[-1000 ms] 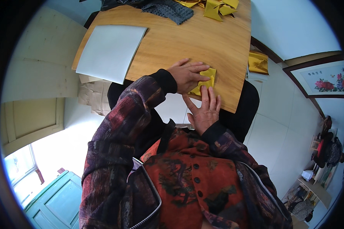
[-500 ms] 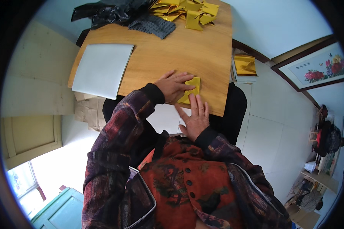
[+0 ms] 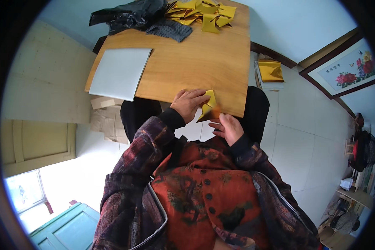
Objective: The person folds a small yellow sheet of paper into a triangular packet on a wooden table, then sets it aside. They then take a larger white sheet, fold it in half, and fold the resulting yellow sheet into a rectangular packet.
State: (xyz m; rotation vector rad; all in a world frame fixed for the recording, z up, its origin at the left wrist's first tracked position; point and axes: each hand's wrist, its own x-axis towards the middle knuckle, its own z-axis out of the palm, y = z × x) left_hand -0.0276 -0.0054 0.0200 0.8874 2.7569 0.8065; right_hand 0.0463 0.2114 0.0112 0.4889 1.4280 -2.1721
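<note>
A folded piece of gold foil paper (image 3: 211,99) lies at the near edge of the wooden table, its lower end jutting past the edge. My left hand (image 3: 189,104) holds it from the left, fingers laid over its upper part. From the right, my right hand (image 3: 230,128) pinches a lower flap between thumb and fingers; that flap is lifted and smeared by motion. Many similar folded gold pieces (image 3: 210,21) form a loose heap at the table's far side.
The wooden table (image 3: 187,62) carries a grey-white flat booklet (image 3: 120,73) at left, a black plastic bag (image 3: 131,17) and a dark textured cloth (image 3: 171,31) at the back. Right of the table sits a stack of gold sheets (image 3: 271,71). A framed flower picture (image 3: 346,68) stands at far right.
My right hand has gone from lying spread by the paper to pinching its lower flap, which has lifted. The left hand stays on the paper. The whole view has shifted slightly.
</note>
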